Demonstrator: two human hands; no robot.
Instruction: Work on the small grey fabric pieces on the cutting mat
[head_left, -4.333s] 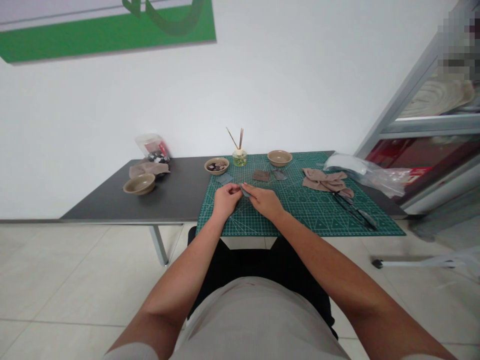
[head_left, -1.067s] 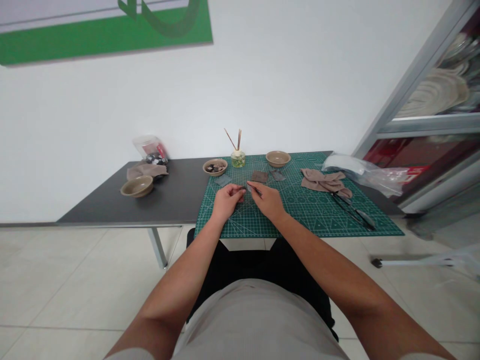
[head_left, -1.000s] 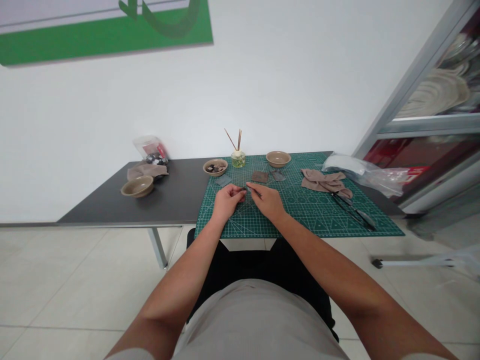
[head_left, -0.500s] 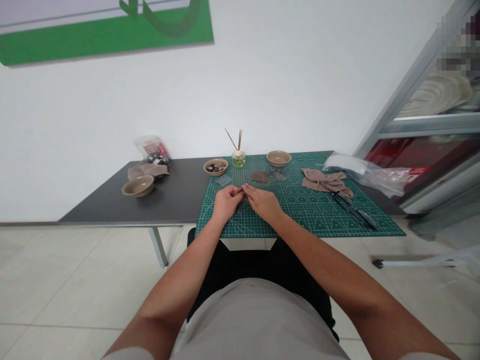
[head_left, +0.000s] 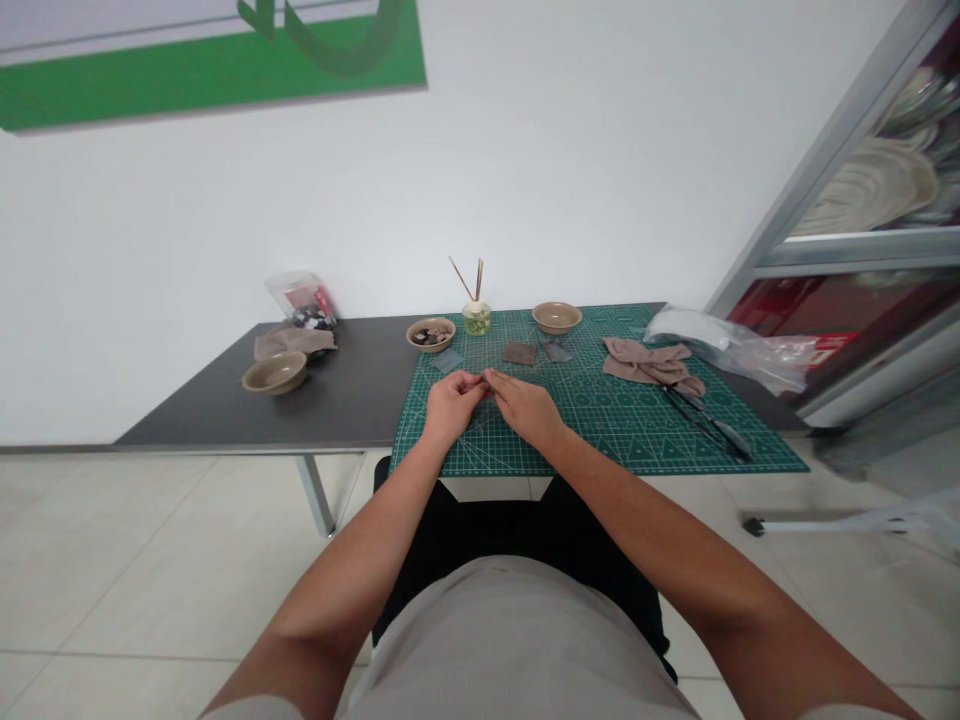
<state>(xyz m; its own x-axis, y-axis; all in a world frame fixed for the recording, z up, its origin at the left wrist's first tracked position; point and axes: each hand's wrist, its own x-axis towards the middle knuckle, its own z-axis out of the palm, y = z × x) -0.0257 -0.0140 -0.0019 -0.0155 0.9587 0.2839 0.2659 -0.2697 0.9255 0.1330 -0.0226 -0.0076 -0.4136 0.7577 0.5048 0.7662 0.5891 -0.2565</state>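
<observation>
Small dark piece (head_left: 485,379), mostly hidden, btwn L hand (head_left: 451,402) & R hand (head_left: 531,408), over green mat (head_left: 622,432); long axis/direction unclear, surface too small to read. L grip pinched on it; R grip, can't tell.

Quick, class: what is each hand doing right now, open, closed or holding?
Left hand: closed in a pinch; anything held is hidden.
Right hand: fingertips at the left's; grip and contents cannot be told.

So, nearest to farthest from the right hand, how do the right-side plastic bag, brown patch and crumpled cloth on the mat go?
1. Brown patch, just beyond the right hand.
2. Crumpled cloth, to the right.
3. Plastic bag, farther right.
</observation>
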